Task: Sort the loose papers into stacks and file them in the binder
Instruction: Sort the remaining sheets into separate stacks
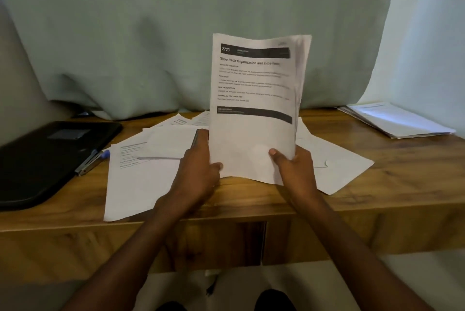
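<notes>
My left hand (198, 159): grips held sheets (254, 109), frame centre
My right hand (294, 167): grips same sheets
Binder (50, 157): left, on surface (402, 172)

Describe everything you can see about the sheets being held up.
The sheets are white printed paper, several together, held upright above the desk. The front page bears a black header bar with "2723", a title starting "Shoe Rack Organization", short text blocks and a second black bar midway; its lower part is blank. The top right corner fans and blurs. The left hand and right hand grip the bottom edges, thumbs in front.
</notes>
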